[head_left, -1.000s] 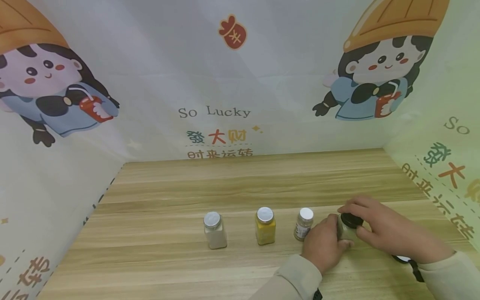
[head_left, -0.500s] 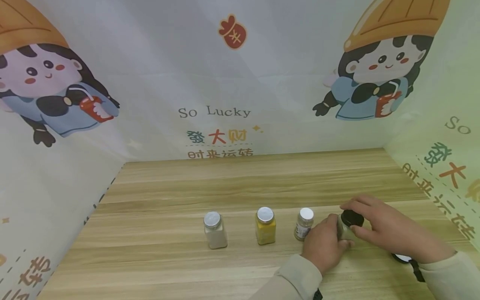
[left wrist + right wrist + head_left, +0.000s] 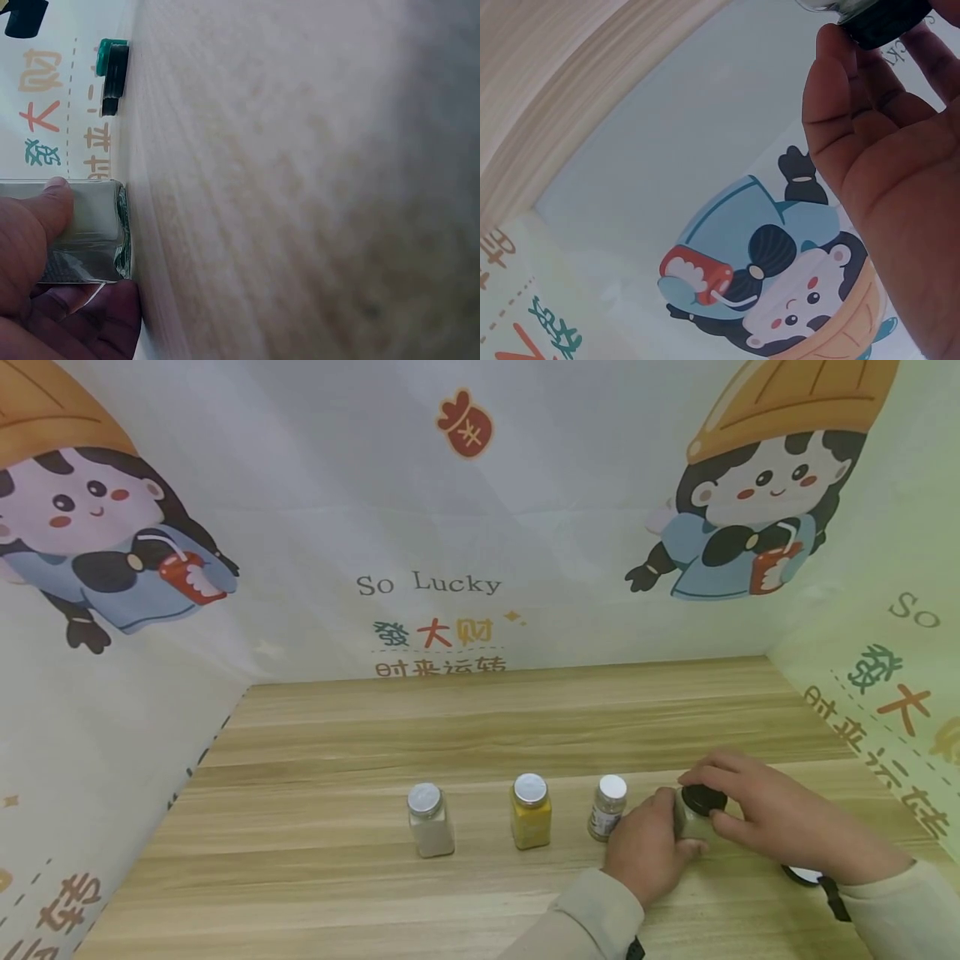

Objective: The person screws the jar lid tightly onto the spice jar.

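A clear glass jar (image 3: 687, 825) with a black lid (image 3: 704, 799) stands on the wooden table at the right in the head view. My left hand (image 3: 647, 853) grips its body from the left, thumb and fingers on opposite sides, as the left wrist view shows on the glass jar (image 3: 94, 214). From the right, my right hand (image 3: 780, 818) holds the lid by its edge, fingers behind and thumb in front. In the right wrist view the dark lid (image 3: 889, 21) sits between the fingertips. Part of the jar is hidden behind the hands.
Left of the hands stand a small white-capped bottle (image 3: 607, 810), a jar of yellow contents (image 3: 531, 814) and a jar of pale contents (image 3: 431, 822). A black-rimmed round item (image 3: 804, 875) shows by the right wrist. Printed cloth walls (image 3: 300, 568) border the table.
The right hand's fingers and thumb shift slightly on the black lid, a little right and then back. The left hand and the other bottles stay where they were.
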The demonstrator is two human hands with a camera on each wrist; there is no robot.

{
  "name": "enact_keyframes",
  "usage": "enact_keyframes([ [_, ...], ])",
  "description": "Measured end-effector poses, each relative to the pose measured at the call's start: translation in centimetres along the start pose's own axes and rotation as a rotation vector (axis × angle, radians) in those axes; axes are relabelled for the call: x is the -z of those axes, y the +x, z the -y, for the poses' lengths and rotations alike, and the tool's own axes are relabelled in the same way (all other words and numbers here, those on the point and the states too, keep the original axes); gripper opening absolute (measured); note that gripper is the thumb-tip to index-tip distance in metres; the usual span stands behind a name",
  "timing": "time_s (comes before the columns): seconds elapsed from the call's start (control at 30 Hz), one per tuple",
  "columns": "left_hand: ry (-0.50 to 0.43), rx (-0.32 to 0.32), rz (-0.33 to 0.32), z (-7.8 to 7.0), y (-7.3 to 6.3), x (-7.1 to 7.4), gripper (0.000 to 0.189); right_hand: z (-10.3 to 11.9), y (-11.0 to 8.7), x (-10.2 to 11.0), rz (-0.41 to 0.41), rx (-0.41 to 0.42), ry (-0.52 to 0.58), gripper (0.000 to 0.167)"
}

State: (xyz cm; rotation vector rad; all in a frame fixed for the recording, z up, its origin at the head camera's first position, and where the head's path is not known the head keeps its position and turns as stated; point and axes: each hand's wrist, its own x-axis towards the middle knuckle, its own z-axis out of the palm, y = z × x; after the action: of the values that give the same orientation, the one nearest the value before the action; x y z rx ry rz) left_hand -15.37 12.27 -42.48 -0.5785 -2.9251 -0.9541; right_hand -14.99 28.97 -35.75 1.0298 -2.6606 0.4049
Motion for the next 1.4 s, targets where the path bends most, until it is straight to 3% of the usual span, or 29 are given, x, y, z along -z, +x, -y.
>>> enact_keyframes([
  [0.43,-0.021,-0.015,0.014,0.2,0.0,0.2,0.046,0.0,0.0,-0.1,-0.001,0.004,0.012,0.040],
  [0.57,-0.052,-0.044,0.049,0.4,-0.4,0.7,0.057,0.1,0.1,-0.1,0.001,0.002,0.010,0.039],
  [0.7,-0.033,-0.043,0.112,0.2,-1.6,1.2,0.075,0.2,0.0,0.1,0.027,-0.024,0.012,0.039],
  [0.8,0.047,-0.076,0.122,0.1,-2.7,1.6,0.075,0.2,-0.1,0.2,0.051,-0.048,0.019,0.039],
  [0.97,0.172,-0.223,0.096,0.0,-4.3,3.4,0.055,0.2,-0.1,0.2,0.060,-0.066,0.028,0.039],
  [1.07,0.170,-0.363,0.021,0.1,-4.9,5.1,0.038,0.2,-0.1,0.2,0.057,-0.066,0.031,0.038],
  [1.2,0.095,-0.524,-0.206,0.7,-5.0,7.0,0.022,0.1,-0.1,0.0,0.042,-0.048,0.031,0.039],
  [1.33,-0.020,-0.545,-0.427,1.7,-4.4,7.4,0.024,0.0,-0.1,-0.1,0.027,-0.028,0.021,0.039],
  [1.4,-0.087,-0.510,-0.483,2.3,-4.1,7.3,0.030,0.0,-0.1,-0.1,0.028,-0.026,0.021,0.039],
])
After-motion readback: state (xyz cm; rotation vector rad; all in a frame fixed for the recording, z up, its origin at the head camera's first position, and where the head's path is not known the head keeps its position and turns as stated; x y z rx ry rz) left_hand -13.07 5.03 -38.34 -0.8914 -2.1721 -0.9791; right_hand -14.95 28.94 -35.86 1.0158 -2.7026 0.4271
